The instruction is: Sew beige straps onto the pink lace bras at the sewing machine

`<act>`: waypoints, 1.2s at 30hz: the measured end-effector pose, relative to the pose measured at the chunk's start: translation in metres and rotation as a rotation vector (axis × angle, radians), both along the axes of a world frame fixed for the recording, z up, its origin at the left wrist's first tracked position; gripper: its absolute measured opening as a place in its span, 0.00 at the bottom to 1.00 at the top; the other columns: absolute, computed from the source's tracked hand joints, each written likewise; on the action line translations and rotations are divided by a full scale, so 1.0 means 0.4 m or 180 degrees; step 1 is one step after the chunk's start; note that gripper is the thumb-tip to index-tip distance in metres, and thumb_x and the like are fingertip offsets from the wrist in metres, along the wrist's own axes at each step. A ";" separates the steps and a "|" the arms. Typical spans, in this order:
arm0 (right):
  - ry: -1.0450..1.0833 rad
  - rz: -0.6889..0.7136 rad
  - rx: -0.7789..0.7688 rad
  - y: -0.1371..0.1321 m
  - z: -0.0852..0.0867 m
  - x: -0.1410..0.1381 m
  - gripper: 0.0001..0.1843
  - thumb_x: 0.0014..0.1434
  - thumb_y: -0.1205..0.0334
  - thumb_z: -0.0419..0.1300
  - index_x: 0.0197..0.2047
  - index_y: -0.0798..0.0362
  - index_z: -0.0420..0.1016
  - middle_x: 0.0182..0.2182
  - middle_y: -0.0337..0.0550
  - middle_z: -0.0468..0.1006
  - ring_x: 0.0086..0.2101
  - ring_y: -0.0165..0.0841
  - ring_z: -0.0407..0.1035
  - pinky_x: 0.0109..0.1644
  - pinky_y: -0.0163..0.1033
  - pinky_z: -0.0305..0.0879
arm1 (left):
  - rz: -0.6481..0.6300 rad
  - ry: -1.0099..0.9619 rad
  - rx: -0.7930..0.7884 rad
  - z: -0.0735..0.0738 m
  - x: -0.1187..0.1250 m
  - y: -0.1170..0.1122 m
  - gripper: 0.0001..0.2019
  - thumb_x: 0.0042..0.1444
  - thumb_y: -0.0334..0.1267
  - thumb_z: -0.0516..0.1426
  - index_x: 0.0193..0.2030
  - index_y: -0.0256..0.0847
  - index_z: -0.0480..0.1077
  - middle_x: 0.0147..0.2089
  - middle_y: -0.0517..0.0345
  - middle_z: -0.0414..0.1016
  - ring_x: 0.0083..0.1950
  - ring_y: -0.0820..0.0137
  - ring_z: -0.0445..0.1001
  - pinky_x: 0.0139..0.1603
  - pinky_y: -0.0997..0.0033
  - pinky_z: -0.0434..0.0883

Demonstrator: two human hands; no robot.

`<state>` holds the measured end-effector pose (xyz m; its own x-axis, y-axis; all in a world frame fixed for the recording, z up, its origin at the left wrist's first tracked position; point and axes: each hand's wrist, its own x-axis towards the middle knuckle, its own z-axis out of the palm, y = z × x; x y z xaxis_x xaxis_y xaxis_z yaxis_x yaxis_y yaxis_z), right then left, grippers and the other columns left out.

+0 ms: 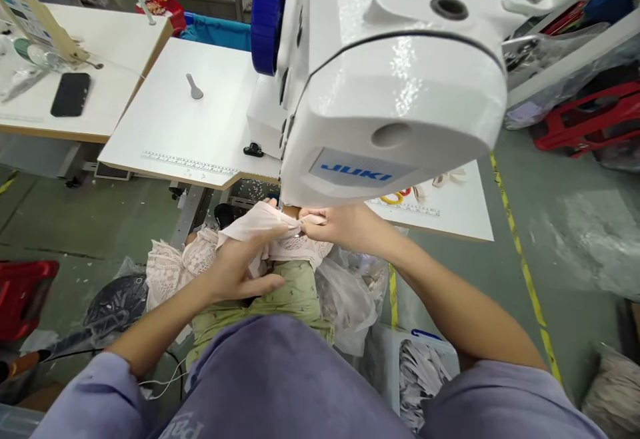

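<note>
A pale pink lace garment (175, 266) hangs below the head of a white sewing machine (400, 92) and drapes over my lap. My left hand (237, 262) has a smooth fold of it between the fingers, with a fingertip showing behind the cloth and the thumb stretched apart below. Close to the needle area, my right hand (343, 226) pinches the edge of the same garment, fingers closed and a small pale end sticking out. The machine head hides part of the stitching spot.
On the white table (145, 119) lie a grey spoon-shaped tool (194, 86) and a printed ruler. Yellow and red rings (393, 198) lie right of the machine. A bin of grey cloth pieces (420, 379) stands low at right. A phone (71, 94) rests on the neighbouring table.
</note>
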<state>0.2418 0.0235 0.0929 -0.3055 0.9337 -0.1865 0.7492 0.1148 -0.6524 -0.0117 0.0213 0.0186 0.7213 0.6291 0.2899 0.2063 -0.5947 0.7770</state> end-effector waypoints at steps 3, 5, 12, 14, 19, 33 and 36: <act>-0.0186 0.0041 0.0190 0.003 -0.008 0.001 0.08 0.52 0.66 0.54 0.23 0.52 0.63 0.21 0.34 0.58 0.26 0.28 0.50 0.33 0.37 0.46 | -0.0393 0.0600 0.1288 -0.014 -0.007 0.058 0.32 0.64 0.44 0.60 0.74 0.49 0.56 0.65 0.48 0.72 0.64 0.56 0.72 0.67 0.60 0.68; -0.0236 0.0033 0.0194 0.004 -0.012 0.000 0.08 0.52 0.66 0.53 0.22 0.52 0.59 0.21 0.33 0.56 0.26 0.28 0.49 0.33 0.38 0.45 | -0.0486 0.0670 0.1840 -0.029 -0.003 0.091 0.32 0.65 0.43 0.59 0.74 0.49 0.56 0.63 0.49 0.75 0.61 0.60 0.75 0.65 0.64 0.69; -0.0395 0.0044 0.0038 0.008 -0.003 -0.008 0.12 0.54 0.68 0.53 0.20 0.52 0.60 0.19 0.34 0.58 0.24 0.27 0.49 0.32 0.39 0.44 | -0.0719 0.0770 0.2239 -0.052 0.011 0.150 0.29 0.66 0.42 0.59 0.72 0.50 0.59 0.56 0.51 0.78 0.54 0.64 0.78 0.56 0.68 0.74; -0.0274 -0.0072 0.0084 -0.006 -0.014 -0.005 0.10 0.56 0.67 0.55 0.23 0.52 0.69 0.21 0.36 0.65 0.25 0.29 0.56 0.32 0.38 0.49 | -0.0621 0.0915 0.2088 -0.047 0.012 0.139 0.29 0.66 0.41 0.57 0.73 0.52 0.57 0.52 0.52 0.79 0.48 0.66 0.79 0.50 0.71 0.75; 0.0111 -0.0527 0.0879 -0.063 -0.092 0.011 0.12 0.65 0.56 0.59 0.46 0.49 0.80 0.43 0.49 0.80 0.44 0.43 0.71 0.48 0.45 0.65 | -0.0269 0.1436 0.1702 -0.006 0.030 0.084 0.30 0.65 0.41 0.56 0.73 0.50 0.56 0.48 0.50 0.78 0.39 0.66 0.77 0.34 0.74 0.72; 0.0538 -0.0819 0.1411 -0.072 -0.168 0.013 0.08 0.66 0.57 0.60 0.42 0.45 0.82 0.44 0.44 0.81 0.49 0.40 0.73 0.54 0.48 0.67 | 0.0446 0.1905 0.1616 0.010 0.072 0.002 0.27 0.66 0.43 0.55 0.71 0.49 0.61 0.36 0.51 0.77 0.32 0.66 0.75 0.28 0.75 0.70; 0.0338 -0.0590 0.2121 -0.096 -0.197 0.013 0.12 0.67 0.62 0.57 0.49 0.44 0.80 0.47 0.45 0.81 0.50 0.39 0.73 0.56 0.49 0.67 | 0.0329 0.1991 0.1546 0.025 0.068 0.005 0.27 0.66 0.43 0.54 0.71 0.48 0.61 0.31 0.54 0.75 0.28 0.67 0.73 0.28 0.74 0.71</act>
<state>0.2470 -0.0150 0.0140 -0.1149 0.8772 0.4661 0.7311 0.3923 -0.5582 0.0156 0.0235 0.0286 0.7857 0.6088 0.1096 0.5909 -0.7911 0.1579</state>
